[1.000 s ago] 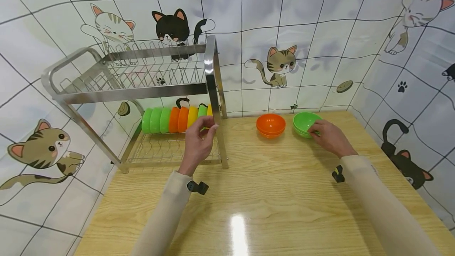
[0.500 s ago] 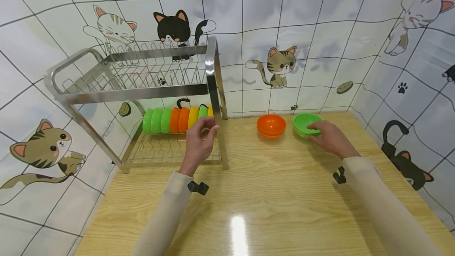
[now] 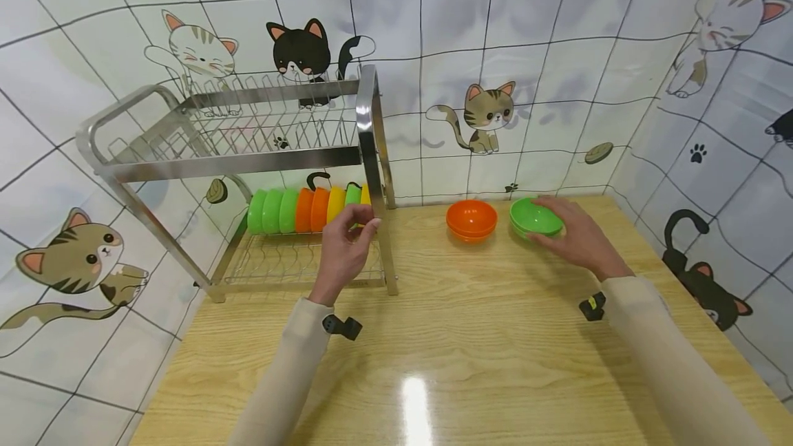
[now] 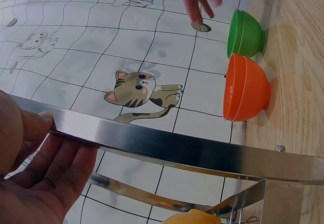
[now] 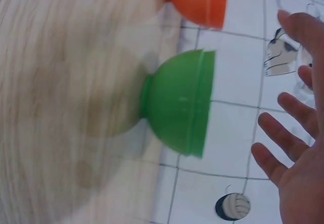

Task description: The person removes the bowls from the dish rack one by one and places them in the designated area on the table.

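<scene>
My left hand holds the upright post of a metal dish rack; in the left wrist view its thumb lies on one side of the post and the fingers curl behind the other. My right hand hovers over nested green bowls, its fingers spread and the thumb apart. The right wrist view shows a gap between these fingers and the green bowls' rim. Beside them on the table stand nested orange bowls.
On the rack's lower tier, green, orange and yellow bowls stand on edge in a row. The upper tier is a wire shelf. A tiled wall with cat pictures closes off the back of the wooden table.
My right hand has opened from thumb and fingers close together to widely spread over the green bowls. My left hand keeps its place on the rack post.
</scene>
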A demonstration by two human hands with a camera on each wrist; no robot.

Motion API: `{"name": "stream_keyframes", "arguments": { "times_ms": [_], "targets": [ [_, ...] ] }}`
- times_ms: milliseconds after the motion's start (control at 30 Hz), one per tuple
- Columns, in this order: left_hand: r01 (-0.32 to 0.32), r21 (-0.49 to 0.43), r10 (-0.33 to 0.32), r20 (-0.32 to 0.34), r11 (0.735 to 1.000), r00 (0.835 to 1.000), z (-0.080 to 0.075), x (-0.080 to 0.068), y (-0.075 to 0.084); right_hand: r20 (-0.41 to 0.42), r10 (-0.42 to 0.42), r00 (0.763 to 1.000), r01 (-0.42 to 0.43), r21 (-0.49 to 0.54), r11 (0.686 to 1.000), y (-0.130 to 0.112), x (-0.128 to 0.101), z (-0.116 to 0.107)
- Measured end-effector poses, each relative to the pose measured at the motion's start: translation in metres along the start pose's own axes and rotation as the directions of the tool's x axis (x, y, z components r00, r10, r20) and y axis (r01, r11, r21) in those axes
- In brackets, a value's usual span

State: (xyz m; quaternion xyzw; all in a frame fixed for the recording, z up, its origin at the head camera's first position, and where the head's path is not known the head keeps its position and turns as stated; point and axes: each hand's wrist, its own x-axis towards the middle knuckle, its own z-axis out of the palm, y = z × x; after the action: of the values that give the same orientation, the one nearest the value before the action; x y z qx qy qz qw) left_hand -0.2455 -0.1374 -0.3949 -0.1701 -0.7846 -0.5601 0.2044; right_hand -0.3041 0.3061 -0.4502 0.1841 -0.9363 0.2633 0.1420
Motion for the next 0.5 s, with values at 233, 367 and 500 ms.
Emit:
{"name": "stream_keyframes", "arguments": {
  "times_ms": [233,367,500],
  "targets": [
    [0.029,-0.014,-0.029,-0.011,0.999,1.0,-0.002,-0.001,0.001,-0.042,-0.021,0.999,0.024,0.092,0.995,-0.03,0.005,-0.005],
    [0.032,-0.026,-0.032,-0.012,0.999,0.999,-0.002,-0.001,0.0,-0.055,-0.069,0.996,0.075,0.134,0.988,-0.046,0.006,-0.007],
    [0.027,-0.034,-0.028,-0.013,0.999,1.0,-0.002,0.0,0.0,-0.056,-0.111,0.992,0.118,0.16,0.98,-0.064,0.007,-0.007]
  ]
}}
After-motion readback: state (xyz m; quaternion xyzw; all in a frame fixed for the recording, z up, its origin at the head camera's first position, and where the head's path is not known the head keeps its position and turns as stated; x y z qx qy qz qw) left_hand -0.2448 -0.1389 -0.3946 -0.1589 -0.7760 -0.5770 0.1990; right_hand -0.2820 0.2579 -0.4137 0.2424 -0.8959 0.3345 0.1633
